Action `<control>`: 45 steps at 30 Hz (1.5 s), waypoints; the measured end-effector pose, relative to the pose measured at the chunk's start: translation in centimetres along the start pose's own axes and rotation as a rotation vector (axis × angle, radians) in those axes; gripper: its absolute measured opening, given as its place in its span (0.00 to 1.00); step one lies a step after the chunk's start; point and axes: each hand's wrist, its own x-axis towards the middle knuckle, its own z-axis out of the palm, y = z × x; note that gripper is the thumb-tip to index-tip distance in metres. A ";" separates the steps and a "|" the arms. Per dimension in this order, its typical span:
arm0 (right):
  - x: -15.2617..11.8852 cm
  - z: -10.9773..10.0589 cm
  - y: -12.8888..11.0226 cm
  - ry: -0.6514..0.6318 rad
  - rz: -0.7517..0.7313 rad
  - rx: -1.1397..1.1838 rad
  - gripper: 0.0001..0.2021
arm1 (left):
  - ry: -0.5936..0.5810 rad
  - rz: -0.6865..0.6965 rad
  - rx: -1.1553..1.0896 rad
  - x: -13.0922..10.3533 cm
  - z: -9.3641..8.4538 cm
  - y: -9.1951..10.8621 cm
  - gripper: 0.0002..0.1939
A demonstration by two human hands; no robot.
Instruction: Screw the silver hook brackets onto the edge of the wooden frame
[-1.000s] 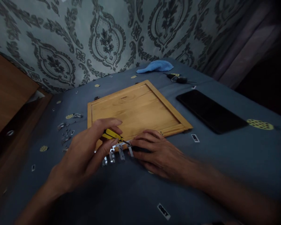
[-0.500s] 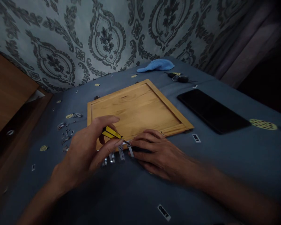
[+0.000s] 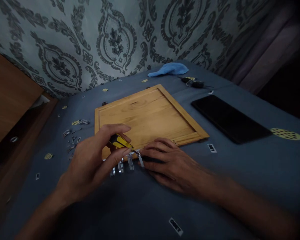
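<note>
My left hand [image 3: 90,163] is closed around the yellow and black handle of a screwdriver [image 3: 120,142]. The screwdriver's tip points down and right to a small metal bracket [image 3: 141,160] at the near edge of a framed wooden panel [image 3: 145,113]. More metal brackets [image 3: 130,162] stick out in a row along that edge, to the left. My right hand [image 3: 165,163] lies over the near edge beside the tip, its fingers stretched out and touching the panel. A dark object partly shows under its fingers; I cannot make out what it is.
Loose metal hardware [image 3: 71,145] lies scattered left of the panel. To the right rests a black flat slab [image 3: 231,118]. Behind it are dark tools [image 3: 195,83] and a blue cloth [image 3: 169,69], near the patterned wall [image 3: 117,40]. A wooden cabinet [image 3: 12,96] stands at the left.
The whole view has shifted slightly. The screwdriver handle has turned a little in my left hand, while its tip stays at the same bracket. My right hand keeps its place.
</note>
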 end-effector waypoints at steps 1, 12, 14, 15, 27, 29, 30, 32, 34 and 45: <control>0.0 0.0 0.0 0.004 -0.001 0.004 0.13 | 0.024 -0.022 -0.026 -0.1 0.0 0.0 0.15; 0.0 0.3 0.2 0.007 -0.004 0.030 0.13 | 0.039 -0.023 0.038 0.2 0.0 -0.3 0.14; 0.1 0.2 0.1 0.001 0.000 0.037 0.13 | 0.039 -0.019 0.029 0.2 0.2 -0.3 0.14; 0.1 0.1 0.1 0.003 0.001 0.040 0.13 | 0.037 -0.019 0.023 0.2 0.2 -0.3 0.14; 0.1 0.0 -0.1 -0.006 0.016 0.040 0.13 | -0.024 0.010 0.027 0.3 0.6 -0.4 0.14; 0.2 0.0 -0.1 -0.003 0.017 0.040 0.13 | -0.023 0.003 0.012 0.3 0.8 -0.5 0.15; 0.2 0.0 -0.1 -0.005 0.017 0.040 0.13 | -0.021 0.002 0.005 0.3 0.8 -0.5 0.15; 0.2 -0.1 -0.2 -0.002 0.022 0.040 0.14 | -0.014 0.007 -0.016 0.4 0.9 -0.5 0.15; 0.3 -0.1 -0.2 -0.003 0.024 0.042 0.14 | -0.003 0.010 -0.035 0.4 1.0 -0.5 0.14; 0.2 -0.3 -0.1 -0.028 0.019 0.030 0.15 | 0.008 0.045 0.082 1.4 0.5 -0.2 0.14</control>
